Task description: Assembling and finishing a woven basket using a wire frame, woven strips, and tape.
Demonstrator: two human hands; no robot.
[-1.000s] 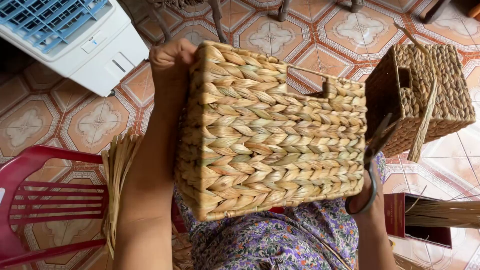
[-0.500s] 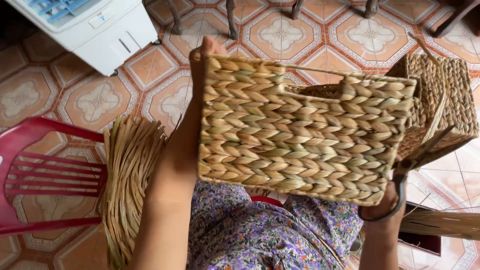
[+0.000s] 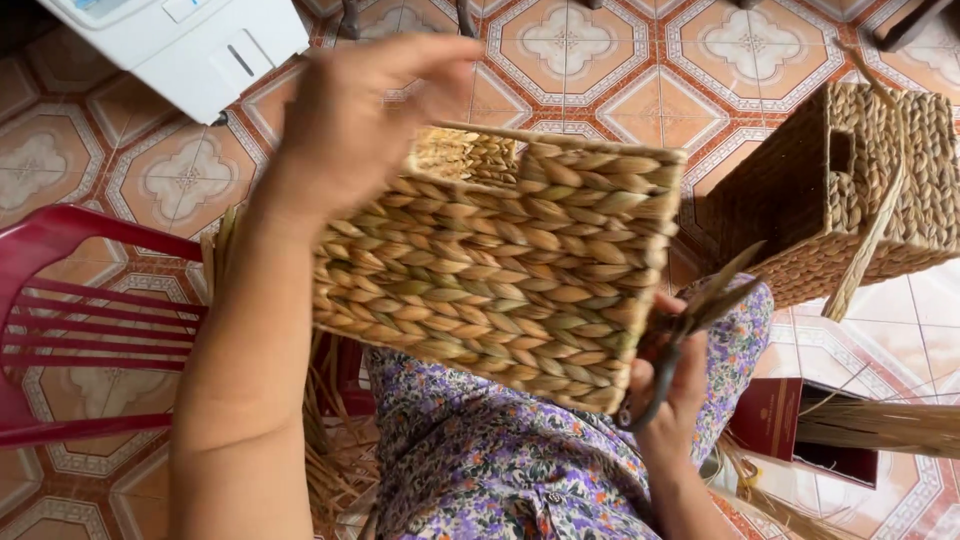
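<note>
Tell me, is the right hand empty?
No, the right hand holds dark-handled scissors beside the woven basket.

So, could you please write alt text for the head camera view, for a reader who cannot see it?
A person holds a woven straw basket over the lap, the left hand on its far rim and the right hand at its near corner, also holding scissors. A second woven basket stands on the patterned tile floor, a red plastic chair at left.

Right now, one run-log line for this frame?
left hand: grips basket rim | right hand: holds scissors, props basket's lower corner | basket: tilted over lap | second basket: on floor, right
</note>
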